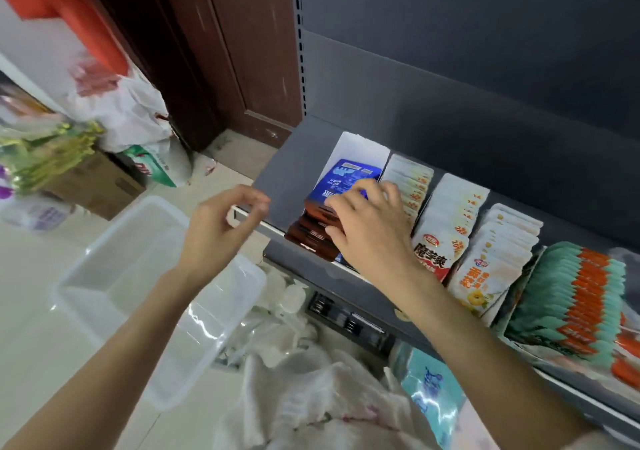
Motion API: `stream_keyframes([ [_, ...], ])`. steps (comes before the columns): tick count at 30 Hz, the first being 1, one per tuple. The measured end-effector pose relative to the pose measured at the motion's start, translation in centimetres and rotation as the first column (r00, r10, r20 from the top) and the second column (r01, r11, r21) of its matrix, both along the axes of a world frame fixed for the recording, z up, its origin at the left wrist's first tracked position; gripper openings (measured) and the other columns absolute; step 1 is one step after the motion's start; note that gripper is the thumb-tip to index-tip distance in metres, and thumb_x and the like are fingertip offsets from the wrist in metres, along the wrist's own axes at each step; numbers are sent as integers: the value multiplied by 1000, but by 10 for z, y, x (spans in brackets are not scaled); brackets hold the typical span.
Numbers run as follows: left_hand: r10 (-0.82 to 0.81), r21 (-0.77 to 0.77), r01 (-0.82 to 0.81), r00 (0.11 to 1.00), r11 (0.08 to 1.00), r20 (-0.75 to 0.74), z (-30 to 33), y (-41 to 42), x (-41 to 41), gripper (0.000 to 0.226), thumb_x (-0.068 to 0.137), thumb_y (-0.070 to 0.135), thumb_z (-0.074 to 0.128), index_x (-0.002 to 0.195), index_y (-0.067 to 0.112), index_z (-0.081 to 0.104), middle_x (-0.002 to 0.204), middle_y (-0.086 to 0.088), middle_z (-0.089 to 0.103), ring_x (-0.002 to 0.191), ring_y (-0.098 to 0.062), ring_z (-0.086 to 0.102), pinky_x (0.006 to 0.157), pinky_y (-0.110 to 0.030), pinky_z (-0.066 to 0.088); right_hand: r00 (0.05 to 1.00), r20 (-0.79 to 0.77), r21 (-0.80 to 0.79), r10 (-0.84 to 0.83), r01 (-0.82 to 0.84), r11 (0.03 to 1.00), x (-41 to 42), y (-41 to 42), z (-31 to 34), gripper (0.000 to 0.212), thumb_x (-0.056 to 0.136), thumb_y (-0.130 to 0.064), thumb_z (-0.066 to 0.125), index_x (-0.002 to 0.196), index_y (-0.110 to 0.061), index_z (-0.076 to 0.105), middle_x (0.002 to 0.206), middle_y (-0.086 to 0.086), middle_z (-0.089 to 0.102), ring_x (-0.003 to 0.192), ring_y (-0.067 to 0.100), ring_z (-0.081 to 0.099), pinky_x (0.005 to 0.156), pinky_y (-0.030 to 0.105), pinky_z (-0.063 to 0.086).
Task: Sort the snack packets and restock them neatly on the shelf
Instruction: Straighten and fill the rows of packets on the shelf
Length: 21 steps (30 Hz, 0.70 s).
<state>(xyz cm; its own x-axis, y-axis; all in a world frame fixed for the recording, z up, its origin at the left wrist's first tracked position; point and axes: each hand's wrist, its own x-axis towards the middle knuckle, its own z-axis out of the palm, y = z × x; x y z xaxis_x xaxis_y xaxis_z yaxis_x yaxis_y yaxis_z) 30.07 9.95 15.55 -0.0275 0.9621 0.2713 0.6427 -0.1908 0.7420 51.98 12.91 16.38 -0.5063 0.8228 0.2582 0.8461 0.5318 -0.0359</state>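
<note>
On the grey shelf [294, 165] a row of dark brown snack packets [311, 233] stands in front of blue packets [341, 179] inside a white divider box [353, 146]. My right hand [367, 228] lies over this row, its fingers curled round the top edges of the brown and blue packets. My left hand [218, 231] hovers left of the shelf edge with fingers loosely curled and nothing in it. To the right stand rows of white packets [446, 221], yellow-printed packets [498, 252] and green-and-orange packets [575, 294].
A clear plastic bin [114, 269] sits on the tiled floor below my left arm. White plastic bags [311, 394] and a light blue pack [429, 390] lie under the shelf. A cardboard box [100, 183], more bags and a brown door frame [221, 51] are at the left.
</note>
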Motion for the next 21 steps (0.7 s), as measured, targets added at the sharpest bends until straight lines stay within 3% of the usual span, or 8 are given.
stream_keyframes([
  [3,-142,111,208,893,972,-427,-22,28,-11,20,87,37,57,84,21,68,83,10,66,81,-15,56,80,-30,38,941,335,-149,-58,114,982,-26,28,0,51,82,-45,66,119,-13,51,111,6,65,114,28,49,99,42,24],
  [7,-226,137,365,786,921,-575,-39,65,-13,19,79,42,67,82,23,67,84,5,64,84,-17,49,77,-31,33,862,497,-153,-98,198,968,-43,47,-13,57,80,-44,68,122,-12,45,112,4,63,113,25,49,100,40,25],
  [11,-326,126,490,729,863,-602,-45,89,-9,31,67,40,83,82,20,65,84,3,63,83,-20,54,77,-31,30,912,386,-224,-140,239,945,-43,62,-13,37,82,-25,60,114,-12,48,98,5,67,94,26,60,92,38,29],
  [16,-443,75,618,637,782,-631,-53,103,0,43,63,45,84,89,18,63,87,0,62,81,-19,51,72,-30,29,947,137,-217,-292,316,924,-21,81,4,23,89,-13,50,111,-17,54,103,9,67,94,33,59,74,35,40],
  [21,-493,-26,704,470,710,-732,-50,116,15,44,58,41,86,90,18,67,85,-1,67,78,-24,59,70,-31,26,964,148,-181,-222,247,952,-14,82,0,23,91,-15,46,114,-15,51,105,7,66,88,29,62,61,30,37],
])
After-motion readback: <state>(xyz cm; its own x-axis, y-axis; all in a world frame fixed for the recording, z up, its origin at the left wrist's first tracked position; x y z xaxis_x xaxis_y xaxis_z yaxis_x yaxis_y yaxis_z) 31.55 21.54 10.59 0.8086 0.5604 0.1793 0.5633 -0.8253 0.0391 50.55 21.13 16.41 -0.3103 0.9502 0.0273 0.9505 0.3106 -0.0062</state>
